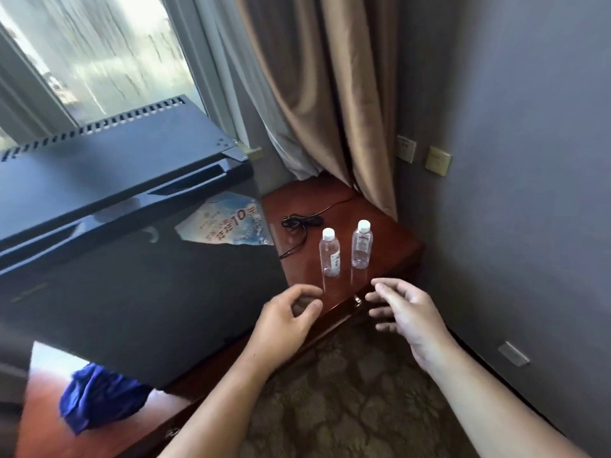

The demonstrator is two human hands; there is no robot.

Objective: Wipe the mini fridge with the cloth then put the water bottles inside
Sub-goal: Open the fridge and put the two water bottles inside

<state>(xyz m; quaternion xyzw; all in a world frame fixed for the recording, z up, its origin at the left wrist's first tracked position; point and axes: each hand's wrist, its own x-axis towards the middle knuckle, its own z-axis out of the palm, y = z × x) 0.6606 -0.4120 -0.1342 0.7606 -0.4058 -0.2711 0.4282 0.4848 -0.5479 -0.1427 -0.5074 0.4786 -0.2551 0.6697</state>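
1. Left hand [287,320], right hand [401,312]: both empty, fingers loosely curled, likely readying a grasp.
2. Bottles [345,249] upright on table [390,246], 12 o'clock of hands.
3. Cloth [99,399] at 8 o'clock, beside closed fridge [132,292].

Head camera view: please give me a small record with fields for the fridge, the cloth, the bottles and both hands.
fridge: black mini fridge on the reddish wooden cabinet, door closed
cloth: crumpled blue cloth lying on the cabinet, at the fridge's lower left corner
bottles: two clear plastic water bottles with white caps, upright, right of the fridge
left hand: empty, fingers curled, near the bottles
right hand: empty, open, near the bottles
cable: black, behind the bottles
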